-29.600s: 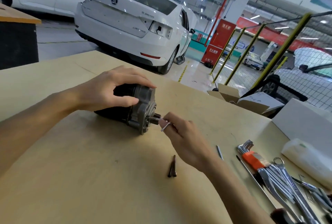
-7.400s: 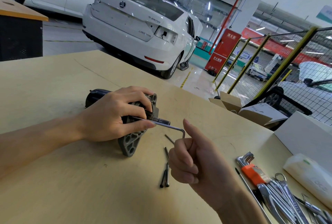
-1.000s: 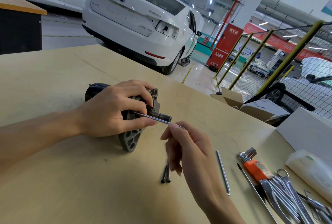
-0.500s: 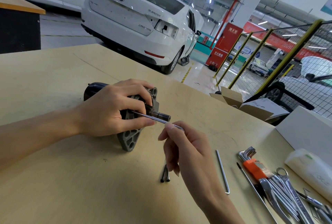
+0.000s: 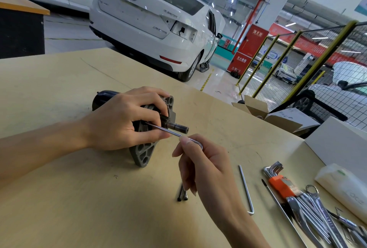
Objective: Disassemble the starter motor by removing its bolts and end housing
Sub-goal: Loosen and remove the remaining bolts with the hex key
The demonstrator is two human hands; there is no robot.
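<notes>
So the starter motor (image 5: pixel 139 126), black cylindrical body with a grey cast-metal end housing (image 5: pixel 146 152), is lying on its side on the pale wooden bench (image 5: pixel 59 208), roughly mid-left of the view. The left hand (image 5: pixel 123 122) is wrapped over the top of it, fingers curled round the housing and thumb underneath, holding it steady. The dark stubby shaft (image 5: pixel 177 127) pokes out toward the right.

The right hand (image 5: pixel 200 164) has a thin silver L-shaped hex key (image 5: pixel 170 132) pinched between thumb and fingertips at the bend, with the long leg running into the face of the housing just below the shaft. Can't see the tip itself, the left thumb covers that spot.

On the bench just under the right hand there are two long dark bolts (image 5: pixel 182 195) lying side by side. A second silver hex key (image 5: pixel 246 190) sits loose to the right of them, and further right there's an orange-holder hex key set (image 5: pixel 280 182) next to a pile of chrome spanners (image 5: pixel 317 220).
</notes>
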